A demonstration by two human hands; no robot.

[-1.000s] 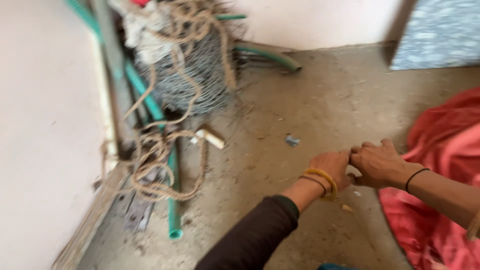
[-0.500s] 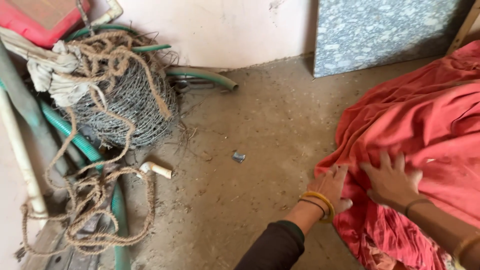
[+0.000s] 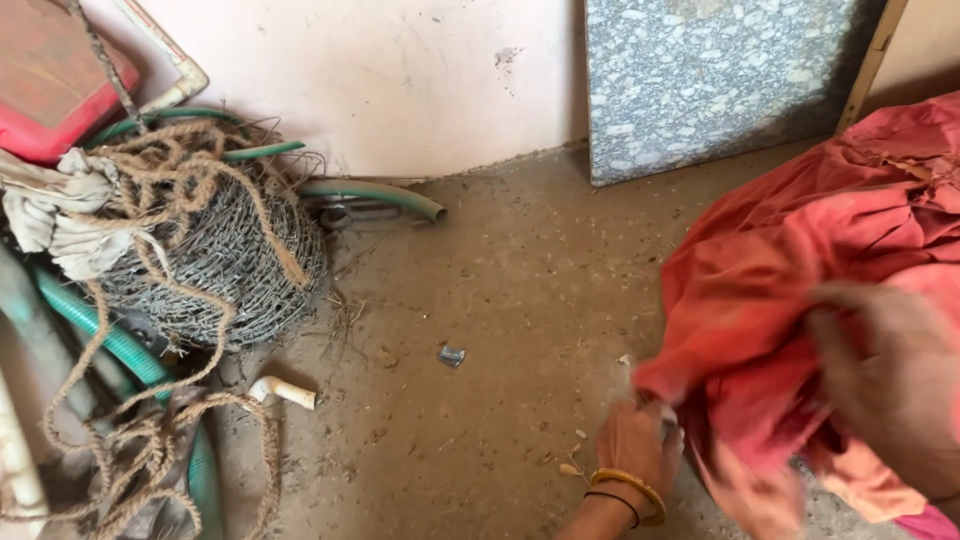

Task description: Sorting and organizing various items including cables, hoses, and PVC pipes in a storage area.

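1. The left hand [image 3: 638, 447] comes up from the bottom edge of the view, wrist bent back, with a yellow bangle [image 3: 628, 487] and a thin black band on the wrist. Its fingers are clenched on the lower left edge of the red cloth [image 3: 790, 290].
2. The right hand [image 3: 885, 375] is raised in front of the cloth at the right side of the view and heavily blurred — whether its fingers grasp the cloth or are released cannot be told.
3. The red cloth is a large crumpled heap at the right. It lies over the floor [image 3: 520, 300] and rises toward the upper right corner. Its gathered lower corner sits right at the left hand's fingers; the rest spreads behind and around the right hand.
4. The heap's long axis runs diagonally, from the pinched corner at the lower left up to the upper right.
5. On the bare floor, well apart from the hands, lies a small grey metal piece [image 3: 451, 355].
6. At the left stand a roll of wire mesh [image 3: 215, 265] draped with brown rope [image 3: 150, 440], a green hose [image 3: 110, 345] and a short white pipe piece [image 3: 285, 392].
7. A speckled stone slab [image 3: 715, 80] leans on the pale wall — behind the cloth heap.
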